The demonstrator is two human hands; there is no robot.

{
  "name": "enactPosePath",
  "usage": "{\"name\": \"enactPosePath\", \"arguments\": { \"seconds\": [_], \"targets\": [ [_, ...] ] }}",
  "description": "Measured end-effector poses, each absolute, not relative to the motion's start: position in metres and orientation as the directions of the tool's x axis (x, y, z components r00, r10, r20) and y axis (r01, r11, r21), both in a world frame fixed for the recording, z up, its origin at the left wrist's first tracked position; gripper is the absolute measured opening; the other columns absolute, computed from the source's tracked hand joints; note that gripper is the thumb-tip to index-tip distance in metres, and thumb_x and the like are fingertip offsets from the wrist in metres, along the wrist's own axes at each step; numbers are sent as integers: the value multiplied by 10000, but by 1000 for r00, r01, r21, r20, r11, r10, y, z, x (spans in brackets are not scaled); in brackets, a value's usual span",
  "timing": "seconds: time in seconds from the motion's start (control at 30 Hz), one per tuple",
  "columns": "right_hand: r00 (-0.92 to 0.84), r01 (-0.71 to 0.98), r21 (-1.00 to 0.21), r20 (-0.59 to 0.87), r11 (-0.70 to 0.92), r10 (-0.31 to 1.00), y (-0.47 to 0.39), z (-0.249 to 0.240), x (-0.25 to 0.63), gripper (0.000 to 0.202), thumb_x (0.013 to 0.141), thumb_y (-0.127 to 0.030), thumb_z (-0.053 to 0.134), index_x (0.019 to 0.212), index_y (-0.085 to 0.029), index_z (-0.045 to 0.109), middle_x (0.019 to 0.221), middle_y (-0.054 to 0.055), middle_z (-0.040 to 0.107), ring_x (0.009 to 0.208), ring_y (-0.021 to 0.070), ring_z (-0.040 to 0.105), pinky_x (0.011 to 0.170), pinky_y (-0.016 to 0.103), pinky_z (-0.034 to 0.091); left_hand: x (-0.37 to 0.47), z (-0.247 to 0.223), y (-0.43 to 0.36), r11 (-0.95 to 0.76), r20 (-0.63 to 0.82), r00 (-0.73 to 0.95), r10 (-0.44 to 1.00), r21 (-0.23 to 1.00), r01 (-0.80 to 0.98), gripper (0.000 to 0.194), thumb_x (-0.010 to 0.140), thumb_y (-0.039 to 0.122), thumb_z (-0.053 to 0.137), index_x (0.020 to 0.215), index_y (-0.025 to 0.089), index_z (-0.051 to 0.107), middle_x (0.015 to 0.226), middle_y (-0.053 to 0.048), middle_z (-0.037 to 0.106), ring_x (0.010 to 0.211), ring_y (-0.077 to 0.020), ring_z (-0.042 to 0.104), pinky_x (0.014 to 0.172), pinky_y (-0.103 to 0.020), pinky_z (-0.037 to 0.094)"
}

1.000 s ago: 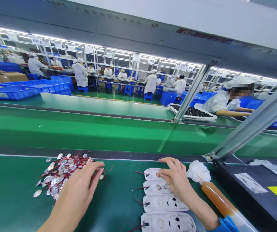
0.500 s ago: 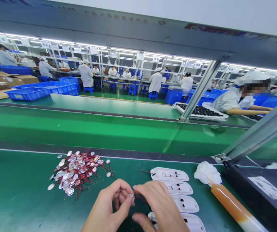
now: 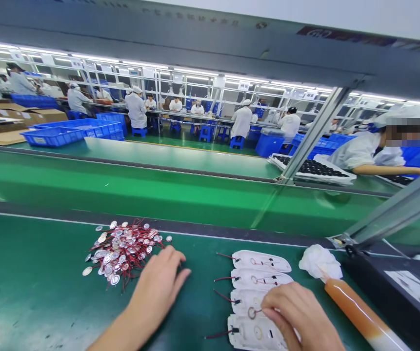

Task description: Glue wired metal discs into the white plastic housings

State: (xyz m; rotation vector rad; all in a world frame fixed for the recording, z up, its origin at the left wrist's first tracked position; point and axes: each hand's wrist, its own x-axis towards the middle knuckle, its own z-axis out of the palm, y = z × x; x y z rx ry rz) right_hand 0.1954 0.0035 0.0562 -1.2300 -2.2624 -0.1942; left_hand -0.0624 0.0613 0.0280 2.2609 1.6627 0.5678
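Note:
My left hand is beside a pile of small round silvery discs with red wires. Its thumb and fingers are apart and hold nothing. My right hand is closed in a pinch on the lead of one wired disc, which hangs above the white plastic shells. Several of these long shells lie in a column; the nearest one has a red lead sticking out to the left, and the farthest one has a ring-shaped disc and small black parts inside. My right hand covers part of the nearer shells.
An orange-brown and white tube with white tissue lies at the right, beside a black box. A metal post rises behind. Across the divider are blue crates, a tray of black parts and a co-worker.
My left hand has let go of the disc and moved left toward the pile, its fingers spreading. My right hand has carried the disc right, over the white shells. The view has shifted slightly.

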Motion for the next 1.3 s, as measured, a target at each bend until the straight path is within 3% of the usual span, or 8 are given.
{"name": "enactPosePath", "arguments": {
  "seconds": [0.07, 0.17, 0.33, 0.53, 0.83, 1.03, 1.17, 1.3],
  "targets": [
    [-397, 849, -77, 561, 523, 726, 2, 58, 211, 185, 943, -216, 395, 795, -235, 506, 913, 31, 574, 821, 195, 519, 653, 296, 417, -75, 19, 76, -267, 182, 208, 961, 416, 869, 201, 854, 246, 369, 860, 176, 557, 912, -100, 580, 854, -254, 561, 780, -424, 446],
    [-398, 879, 0, 549, 477, 735, -4, 48, 224, 209, 904, -200, 400, 732, -244, 510, 1093, 46, 539, 978, 261, 470, 694, 365, 400, -86, 7, 88, -252, 176, 192, 965, 440, 862, 195, 851, 239, 333, 810, 193, 518, 881, -82, 550, 845, -241, 562, 768, -408, 451],
    [-329, 929, -9, 435, 370, 838, -18, 31, 216, 238, 839, -85, 403, 705, -238, 526, 1177, 35, 510, 1122, 295, 387, 789, 433, 370, -89, 0, 89, -235, 153, 183, 971, 481, 845, 156, 820, 299, 343, 774, 213, 465, 844, -57, 532, 759, -225, 564, 696, -379, 449],
    [-305, 937, -28, 421, 349, 854, -18, 26, 204, 255, 817, -38, 409, 691, -224, 530, 1188, 49, 507, 1141, 299, 374, 815, 451, 363, -86, 12, 87, -215, 136, 168, 976, 544, 811, 152, 825, 330, 344, 759, 232, 438, 646, 12, 537, 604, -191, 540, 597, -314, 409],
    [-347, 915, -9, 493, 403, 798, -15, 15, 208, 274, 853, -85, 376, 677, -228, 531, 1192, 48, 506, 1122, 308, 384, 796, 461, 344, -82, 23, 84, -247, 210, 145, 967, 626, 740, 247, 839, 420, 344, 838, 236, 510, 794, -13, 586, 727, -194, 574, 705, -326, 420],
    [-385, 878, -59, 501, 475, 775, -16, 20, 203, 270, 840, -75, 412, 743, -263, 580, 1201, 21, 512, 1148, 302, 390, 844, 475, 325, -77, 30, 77, -228, 186, 137, 973, 672, 704, 270, 860, 445, 310, 828, 241, 484, 740, 3, 565, 663, -184, 555, 652, -327, 418],
    [-365, 883, -115, 443, 456, 819, -18, 23, 197, 297, 810, -42, 405, 673, -251, 565, 1187, 8, 536, 1154, 310, 405, 872, 514, 307, -66, 38, 68, -207, 149, 146, 978, 783, 587, 292, 828, 450, 358, 873, 233, 547, 734, -4, 589, 630, -161, 542, 639, -300, 437],
    [-396, 874, -37, 523, 484, 755, -15, 37, 194, 286, 869, -88, 386, 751, -254, 587, 1165, 25, 552, 1115, 290, 451, 838, 466, 362, -43, 44, 47, -111, 9, 253, 967, 912, 395, 310, 801, 445, 385, 882, 204, 563, 679, -9, 589, 590, -138, 544, 584, -251, 451]
  ]
}}
